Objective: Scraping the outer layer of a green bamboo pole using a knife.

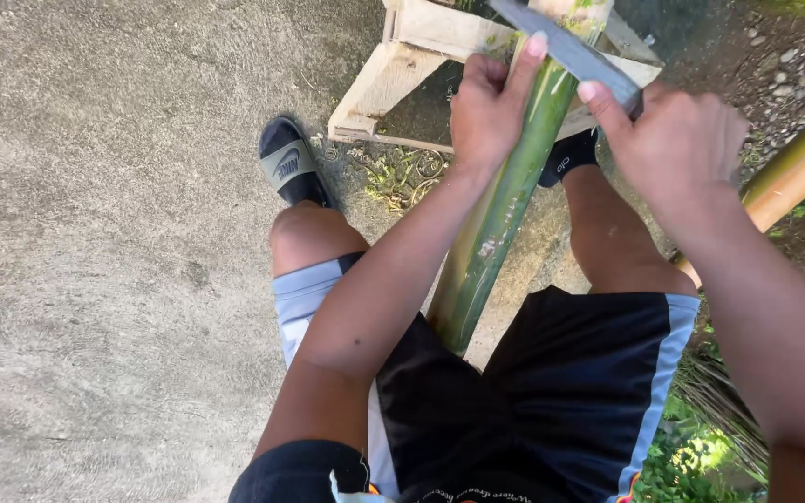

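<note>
Green bamboo pole (pixel 505 200) gripped by left hand (pixel 488 112) (right hand (pixel 677 140) grips blade (pixel 570 51)).

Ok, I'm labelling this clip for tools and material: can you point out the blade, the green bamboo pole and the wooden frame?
blade (pixel 566 48): head view, on its flat grey face.
green bamboo pole (pixel 500 210): head view, mid-length of the stalk.
wooden frame (pixel 379 86): head view, on its pale left plank.
</note>
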